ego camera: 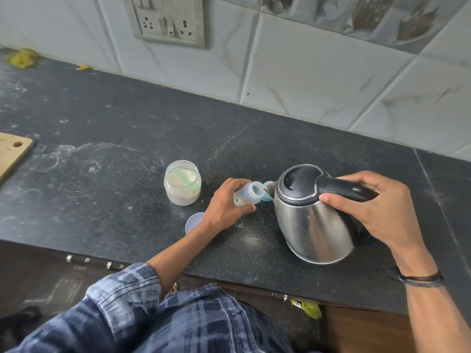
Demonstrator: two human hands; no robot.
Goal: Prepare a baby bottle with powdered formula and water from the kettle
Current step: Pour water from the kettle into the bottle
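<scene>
My left hand (225,205) grips a small clear baby bottle (248,196), open at the top and tilted toward the kettle. A steel kettle (312,220) with a black lid is tipped left, and its spout sits right at the bottle's mouth. My right hand (372,207) holds the kettle by its black handle. An open jar of white formula powder (182,184) with a pale green scoop inside stands left of the bottle. The bottle's teal teat ring (267,193) lies behind the bottle, partly hidden by the spout.
A round pale lid (193,221) lies on the dark stone counter (114,123) beside my left wrist. A wooden cutting board (11,154) juts in at the left edge. The tiled wall with a socket panel (167,20) runs along the back.
</scene>
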